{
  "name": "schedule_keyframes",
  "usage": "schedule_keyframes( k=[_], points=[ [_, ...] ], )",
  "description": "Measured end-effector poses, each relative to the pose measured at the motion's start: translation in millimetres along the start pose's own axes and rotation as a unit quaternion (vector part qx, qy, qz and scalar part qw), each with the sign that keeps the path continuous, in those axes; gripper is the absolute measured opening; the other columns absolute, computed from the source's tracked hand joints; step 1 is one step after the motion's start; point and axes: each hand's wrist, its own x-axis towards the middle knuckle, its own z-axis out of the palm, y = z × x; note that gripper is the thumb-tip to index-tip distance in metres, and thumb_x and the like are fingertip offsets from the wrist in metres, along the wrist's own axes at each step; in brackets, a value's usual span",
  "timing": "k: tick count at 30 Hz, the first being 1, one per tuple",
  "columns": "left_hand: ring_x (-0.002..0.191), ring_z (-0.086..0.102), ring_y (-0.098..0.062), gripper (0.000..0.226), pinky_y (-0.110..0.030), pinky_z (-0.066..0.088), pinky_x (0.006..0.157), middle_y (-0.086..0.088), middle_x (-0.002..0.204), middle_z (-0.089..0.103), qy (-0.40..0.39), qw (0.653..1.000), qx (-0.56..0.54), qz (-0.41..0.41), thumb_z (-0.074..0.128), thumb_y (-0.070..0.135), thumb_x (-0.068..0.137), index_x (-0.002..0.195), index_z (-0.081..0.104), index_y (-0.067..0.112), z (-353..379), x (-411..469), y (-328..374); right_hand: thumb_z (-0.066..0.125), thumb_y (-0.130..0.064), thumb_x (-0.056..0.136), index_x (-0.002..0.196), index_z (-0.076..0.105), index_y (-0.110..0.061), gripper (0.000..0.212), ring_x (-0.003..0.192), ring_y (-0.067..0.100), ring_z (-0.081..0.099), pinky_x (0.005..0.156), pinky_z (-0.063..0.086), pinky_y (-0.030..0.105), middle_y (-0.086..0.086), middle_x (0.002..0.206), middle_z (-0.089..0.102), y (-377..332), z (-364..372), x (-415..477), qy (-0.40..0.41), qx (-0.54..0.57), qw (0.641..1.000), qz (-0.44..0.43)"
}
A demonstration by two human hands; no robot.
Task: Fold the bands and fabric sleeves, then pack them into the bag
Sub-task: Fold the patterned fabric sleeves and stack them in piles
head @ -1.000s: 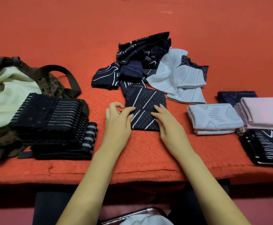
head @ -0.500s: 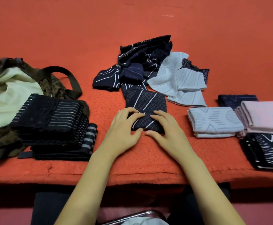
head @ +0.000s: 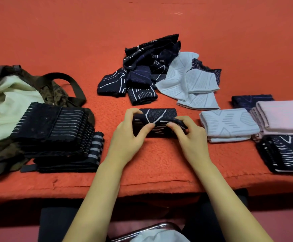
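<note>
Near the middle of the front edge of the orange felt-covered desk (head: 55,32), the left hand (head: 126,135) and right hand (head: 189,137) both pinch the lifted near hem of a dark navy knitted sleeve with white lines (head: 157,114), one at each end. We judge this keeps the fold square. Black striped folded bands (head: 55,133) lie at the left edge against the open camouflage bag with cream lining (head: 8,95), handy for packing, we think, while a loose heap of navy and pale grey sleeves (head: 151,72) waits behind the hands, within reach.
</note>
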Motion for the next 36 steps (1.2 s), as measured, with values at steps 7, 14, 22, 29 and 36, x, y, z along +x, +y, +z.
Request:
schedule_keyframes(
  k=[7,14,22,29,36],
  points=[
    [0.11,0.059,-0.016,0.048,-0.034,0.042,0.098,0.013,0.115,0.058,0.023,0.999,0.021,-0.043,0.057,0.027,0.093,0.137,0.038,0.022,5,6,-10,0.067,-0.034,0.085,0.129,0.042,-0.029,0.051,0.098,0.009,0.063,0.091,0.045,0.026,-0.009,0.102,0.067,-3,0,15,-0.06,0.04,0.995,0.064],
    [0.094,0.062,-0.033,0.044,-0.038,0.043,0.076,-0.008,0.101,0.069,0.091,0.983,0.1,-0.127,0.054,0.033,0.094,0.134,0.04,0.022,19,24,-4,0.058,-0.025,0.092,0.14,0.031,-0.018,0.056,0.111,0.026,0.057,0.089,0.041,0.033,0.006,0.125,0.058,1,14,30,-0.058,-0.068,0.996,0.021],
    [0.101,0.053,-0.023,0.052,-0.044,0.04,0.098,-0.002,0.103,0.049,0.044,0.991,0.096,-0.079,0.058,0.038,0.09,0.139,0.043,0.03,23,18,-4,0.053,-0.027,0.094,0.128,0.051,-0.02,0.035,0.106,0.021,0.054,0.087,0.04,0.035,0.005,0.117,0.056,3,24,34,-0.03,-0.103,0.994,0.02],
    [0.1,0.039,-0.024,0.056,-0.037,0.034,0.094,-0.006,0.107,0.041,0.053,0.972,0.21,-0.089,0.056,0.05,0.087,0.139,0.045,0.031,26,17,-6,0.052,-0.035,0.094,0.125,0.06,-0.024,0.035,0.099,0.028,0.045,0.088,0.039,0.04,0.01,0.106,0.047,7,27,32,-0.012,-0.193,0.981,-0.019],
    [0.099,0.038,-0.024,0.061,-0.037,0.031,0.084,-0.005,0.109,0.04,0.032,0.932,0.34,-0.116,0.02,0.063,0.088,0.142,0.037,0.039,29,16,-7,0.042,-0.044,0.096,0.138,0.045,-0.034,0.043,0.103,0.028,0.042,0.091,0.031,0.04,0.01,0.108,0.045,5,29,33,-0.042,-0.268,0.962,0.02]
  ],
)
